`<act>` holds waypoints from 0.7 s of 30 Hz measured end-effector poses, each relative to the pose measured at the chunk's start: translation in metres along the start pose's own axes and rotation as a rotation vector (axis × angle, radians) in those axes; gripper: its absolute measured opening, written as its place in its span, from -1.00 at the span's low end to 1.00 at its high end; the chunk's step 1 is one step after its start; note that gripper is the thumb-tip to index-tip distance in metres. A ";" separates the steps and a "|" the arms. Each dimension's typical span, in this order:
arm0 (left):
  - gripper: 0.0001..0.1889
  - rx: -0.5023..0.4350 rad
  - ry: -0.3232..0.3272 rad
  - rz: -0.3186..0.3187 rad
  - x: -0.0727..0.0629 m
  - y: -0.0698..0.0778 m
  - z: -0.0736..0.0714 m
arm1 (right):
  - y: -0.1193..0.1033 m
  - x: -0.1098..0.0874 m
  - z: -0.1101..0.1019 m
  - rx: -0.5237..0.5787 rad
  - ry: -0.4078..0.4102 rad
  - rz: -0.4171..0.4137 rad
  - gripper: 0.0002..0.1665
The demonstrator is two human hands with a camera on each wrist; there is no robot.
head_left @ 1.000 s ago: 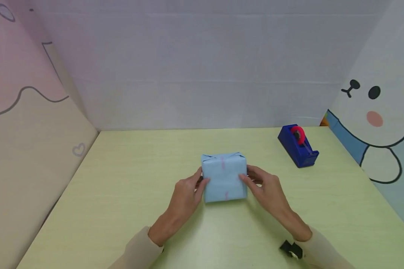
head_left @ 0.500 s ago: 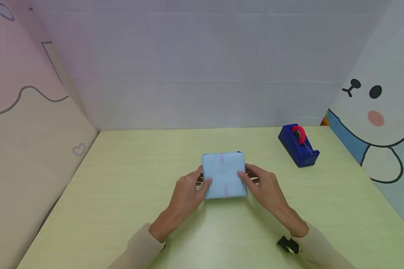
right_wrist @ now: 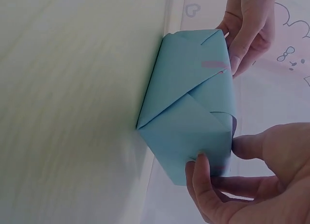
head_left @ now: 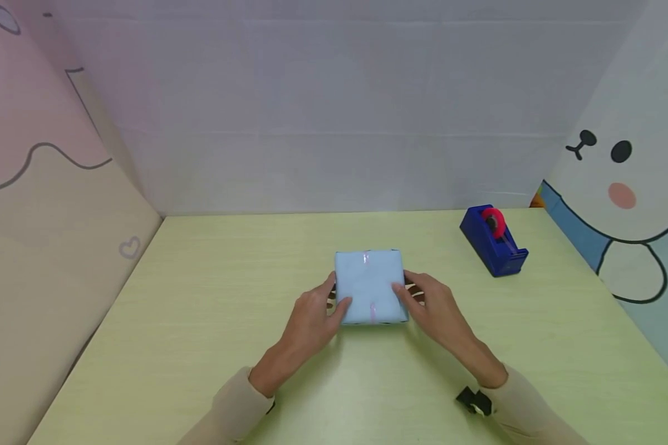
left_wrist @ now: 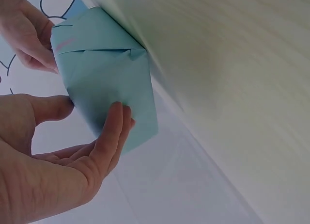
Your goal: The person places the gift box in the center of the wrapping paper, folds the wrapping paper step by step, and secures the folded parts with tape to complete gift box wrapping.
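A small box wrapped in light blue paper (head_left: 370, 281) is between my two hands at the middle of the table, two short pink tape strips on its upper face. My left hand (head_left: 312, 315) holds its left side, thumb on the upper edge and fingers along the side. On the opposite side, my right hand (head_left: 436, 312) grips it the same way. Folded paper flaps (right_wrist: 179, 93) with another pink strip show on one side in the right wrist view. A creased fold (left_wrist: 97, 47) crosses the paper in the left wrist view. Its underside is hidden.
A blue tape dispenser (head_left: 492, 244) with a red-rimmed roll stands at the back right of the pale table (head_left: 228, 266). A whitish back wall (head_left: 334, 123) and printed side panels border the table. A black object (head_left: 475, 400) lies by the right sleeve.
The box has tilted in my hands: the folded flaps along its far edge have gone out of sight and its near edge has shifted slightly up in view. Both hands keep their hold.
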State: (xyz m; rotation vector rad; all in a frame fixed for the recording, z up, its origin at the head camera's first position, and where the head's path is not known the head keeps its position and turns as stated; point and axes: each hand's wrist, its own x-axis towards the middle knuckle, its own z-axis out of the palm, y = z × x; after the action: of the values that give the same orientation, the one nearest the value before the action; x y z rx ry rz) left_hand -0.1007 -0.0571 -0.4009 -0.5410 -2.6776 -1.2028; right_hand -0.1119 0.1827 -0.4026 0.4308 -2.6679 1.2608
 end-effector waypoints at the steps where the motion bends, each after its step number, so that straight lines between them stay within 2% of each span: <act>1: -0.42 0.001 -0.010 -0.008 0.000 0.000 0.000 | 0.001 0.000 0.000 0.004 -0.004 0.000 -0.49; 7: -0.37 0.021 -0.058 -0.028 -0.001 0.001 0.000 | 0.004 0.001 0.002 0.029 -0.013 0.009 -0.51; 17: -0.37 0.038 -0.118 -0.031 0.002 0.001 0.001 | 0.007 0.000 0.002 0.009 -0.031 0.009 -0.52; 21: -0.37 0.096 -0.134 -0.035 0.004 0.002 0.000 | 0.008 0.001 0.002 -0.013 -0.035 0.000 -0.51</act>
State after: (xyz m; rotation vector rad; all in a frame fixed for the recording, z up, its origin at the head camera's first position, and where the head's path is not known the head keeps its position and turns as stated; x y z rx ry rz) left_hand -0.1037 -0.0551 -0.3985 -0.5824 -2.8503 -1.0755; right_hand -0.1155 0.1860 -0.4092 0.4558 -2.7036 1.2458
